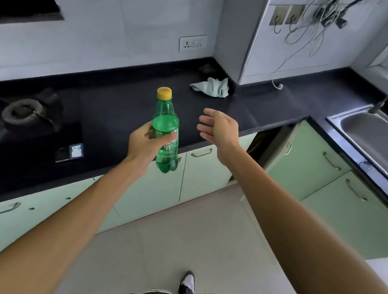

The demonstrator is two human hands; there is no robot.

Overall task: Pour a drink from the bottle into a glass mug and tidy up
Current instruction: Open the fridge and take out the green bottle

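Note:
A green plastic bottle [167,127] with a yellow cap on stands upright in the air in front of the black counter [118,110]. My left hand [144,143] grips it round the label. My right hand [218,130] hovers just to the right of the bottle, fingers straight and spread, holding nothing and not touching it. No glass mug is in view.
A pale cloth [212,86] lies crumpled at the back of the counter. A gas stove [26,114] sits at the left, a steel sink [378,139] with a tap at the right. One cabinet door [279,144] under the corner stands ajar. Pale green cabinets line the floor.

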